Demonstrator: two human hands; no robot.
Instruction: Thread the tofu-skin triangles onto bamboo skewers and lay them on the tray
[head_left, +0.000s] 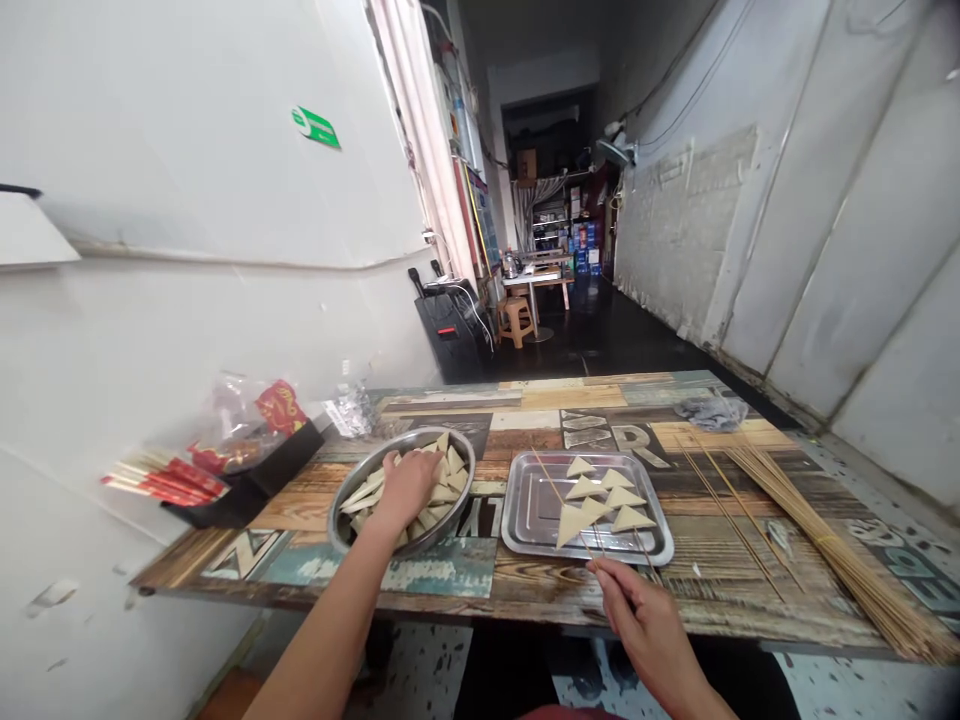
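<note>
My left hand [410, 488] reaches into a round metal bowl [337, 540] heaped with pale, flat triangles that look like tofu [448, 478]. Its fingertips are down among the pieces, and whether they grip one is hidden. My right hand [637, 610] pinches the lower end of a thin bamboo skewer [551, 475], which slants up and left over the tray. One tofu triangle [574, 523] is threaded on this skewer. Below it, the rectangular metal tray [517, 500] holds several skewered triangles [621, 498], their stick ends jutting over the near rim.
On the right lie a bundle of bamboo skewers [825, 540], a few loose skewers [731, 515] and a crumpled grey plastic bag [711, 411]. At left, a black box [281, 462] holds packets beside red-wrapped chopsticks [165, 478]. Clear plastic wrapping [351, 408] sits behind the bowl.
</note>
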